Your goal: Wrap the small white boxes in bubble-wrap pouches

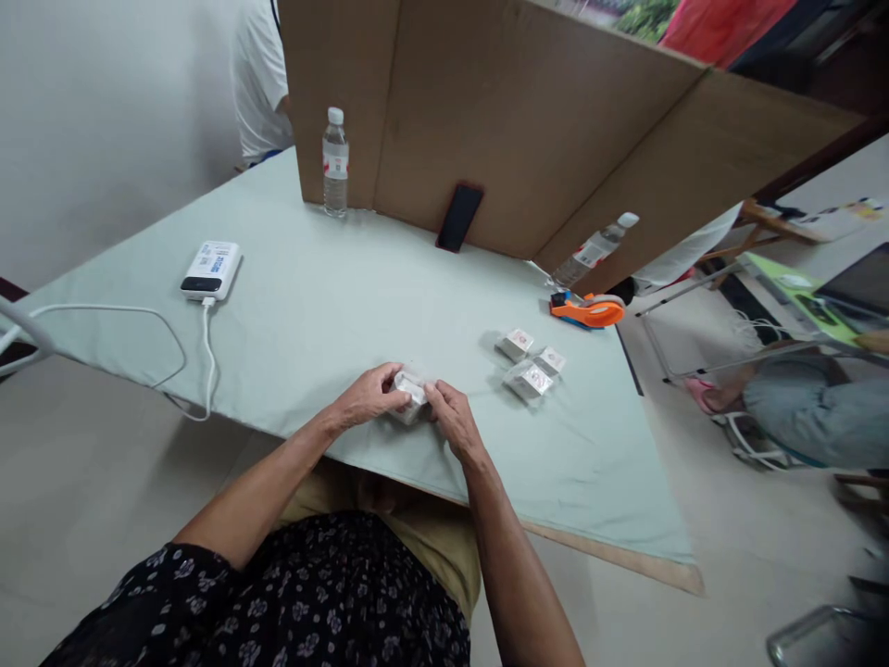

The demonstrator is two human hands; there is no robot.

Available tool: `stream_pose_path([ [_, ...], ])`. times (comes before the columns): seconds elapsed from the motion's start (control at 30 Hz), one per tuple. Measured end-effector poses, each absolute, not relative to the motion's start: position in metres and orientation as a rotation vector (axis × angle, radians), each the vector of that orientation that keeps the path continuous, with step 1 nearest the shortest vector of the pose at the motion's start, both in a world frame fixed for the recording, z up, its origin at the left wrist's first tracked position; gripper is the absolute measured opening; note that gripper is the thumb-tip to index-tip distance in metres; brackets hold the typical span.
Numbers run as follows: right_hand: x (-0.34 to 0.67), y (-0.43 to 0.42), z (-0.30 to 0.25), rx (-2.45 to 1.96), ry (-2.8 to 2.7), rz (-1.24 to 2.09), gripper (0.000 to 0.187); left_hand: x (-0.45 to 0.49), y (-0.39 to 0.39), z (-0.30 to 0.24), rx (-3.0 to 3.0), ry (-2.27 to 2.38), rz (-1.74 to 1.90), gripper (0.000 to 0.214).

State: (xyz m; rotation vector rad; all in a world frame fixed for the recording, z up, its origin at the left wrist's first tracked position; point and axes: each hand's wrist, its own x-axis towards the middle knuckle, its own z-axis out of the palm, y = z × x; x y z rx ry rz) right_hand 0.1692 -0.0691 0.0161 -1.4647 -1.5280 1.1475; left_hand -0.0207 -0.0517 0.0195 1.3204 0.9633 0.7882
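A small white box in clear plastic wrap rests at the near edge of the table, between my two hands. My left hand grips it from the left, thumb over the top. On the other side, the fingers of my right hand pinch the wrap at the box's right end. To the right lie three similar wrapped boxes, a back one, a right one and a front one. The undersides of my fingers are hidden.
An orange tape dispenser lies at the right, by a tilted water bottle. Another bottle and a phone stand against the cardboard screen. A cabled power bank lies left. People sit beyond the table.
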Motion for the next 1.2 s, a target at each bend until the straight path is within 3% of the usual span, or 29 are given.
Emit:
stream_pose_path([
  [0.5, 0.151, -0.043, 0.017, -1.337, -1.318, 1.196, 0.027, -0.017, -0.055, 0.012, 1.279, 1.015, 0.926, 0.052],
  [0.87, 0.148, -0.024, 0.023, -1.283, -1.305, 1.242, 0.024, -0.015, -0.056, 0.018, 1.338, 1.134, 0.888, 0.038],
  [1.03, 0.136, -0.045, 0.026, -1.252, -1.493, 0.972, 0.012, -0.018, -0.055, 0.015, 1.454, 1.352, 0.946, 0.032],
  [1.2, 0.123, -0.066, 0.016, -1.262, -1.554, 0.676, 0.017, -0.026, -0.051, 0.010, 1.483, 1.378, 0.908, 0.040],
])
